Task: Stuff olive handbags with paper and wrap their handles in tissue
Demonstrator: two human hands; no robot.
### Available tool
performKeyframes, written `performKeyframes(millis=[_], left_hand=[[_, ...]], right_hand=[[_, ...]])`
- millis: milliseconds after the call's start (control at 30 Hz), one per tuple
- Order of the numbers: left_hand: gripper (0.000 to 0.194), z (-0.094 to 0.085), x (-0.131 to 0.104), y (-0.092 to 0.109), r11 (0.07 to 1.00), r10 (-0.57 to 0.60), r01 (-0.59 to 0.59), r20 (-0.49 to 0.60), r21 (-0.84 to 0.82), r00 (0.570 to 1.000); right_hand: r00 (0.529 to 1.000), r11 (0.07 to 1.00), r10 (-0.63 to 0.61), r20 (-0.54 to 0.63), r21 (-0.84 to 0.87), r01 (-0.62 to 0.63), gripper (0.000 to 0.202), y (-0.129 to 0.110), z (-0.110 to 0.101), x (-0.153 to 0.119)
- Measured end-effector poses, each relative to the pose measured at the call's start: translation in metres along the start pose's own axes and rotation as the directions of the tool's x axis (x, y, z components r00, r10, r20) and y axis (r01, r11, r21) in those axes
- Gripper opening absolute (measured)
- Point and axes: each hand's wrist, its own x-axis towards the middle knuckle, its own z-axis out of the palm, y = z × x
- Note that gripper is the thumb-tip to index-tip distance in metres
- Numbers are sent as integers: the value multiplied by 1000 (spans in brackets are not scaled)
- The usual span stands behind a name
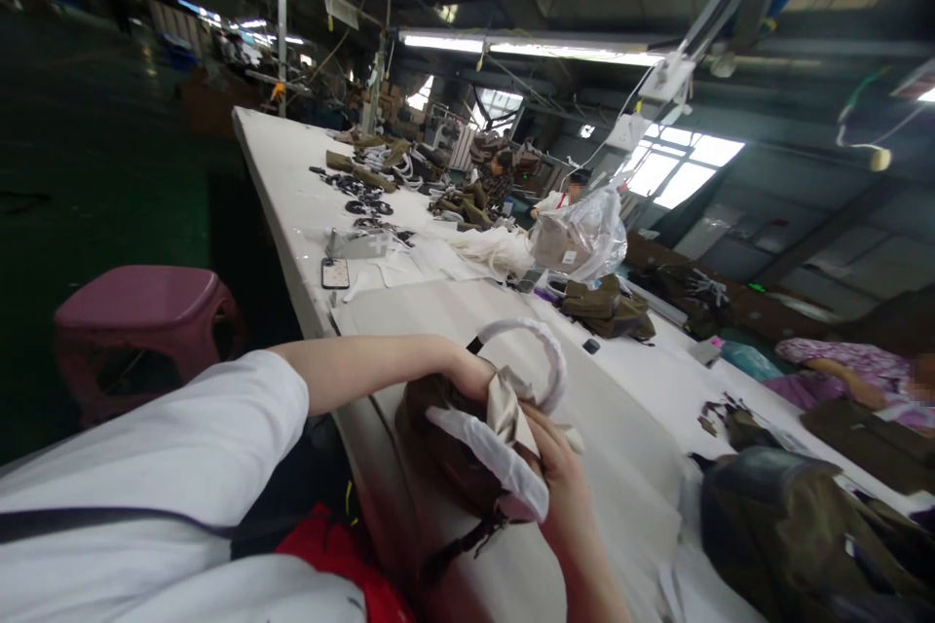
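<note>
brown handbag [445, 453] in both hands

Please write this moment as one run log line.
left hand: inside brown handbag with white-wrapped handles | right hand: grips bag | long white table

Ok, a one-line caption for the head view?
Both hands, left hand and right hand, hold a brown bag with wrapped handles at a long white table.

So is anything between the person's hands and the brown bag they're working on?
Nothing visible. The left hand reaches into the brown bag at the table edge, and the right hand grips it by its white-wrapped handles.
</note>
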Motion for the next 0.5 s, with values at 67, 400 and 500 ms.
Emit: performKeyframes(millis=[67,400,500], left_hand=[[21,-4,-3,-4,996,-68,67,-2,-51,998],[39,4,13,-8,949,-185,184,21,-257,983],[32,5,4,-1,981,-127,138,85,-138,988]], right_hand=[[999,1000,24,38,0,-24,39,-2,-2,0],[901,921,218,376,-386,-61,30,-19,7,32],[891,833,347,294,-533,-149,28,-16,19,32]])
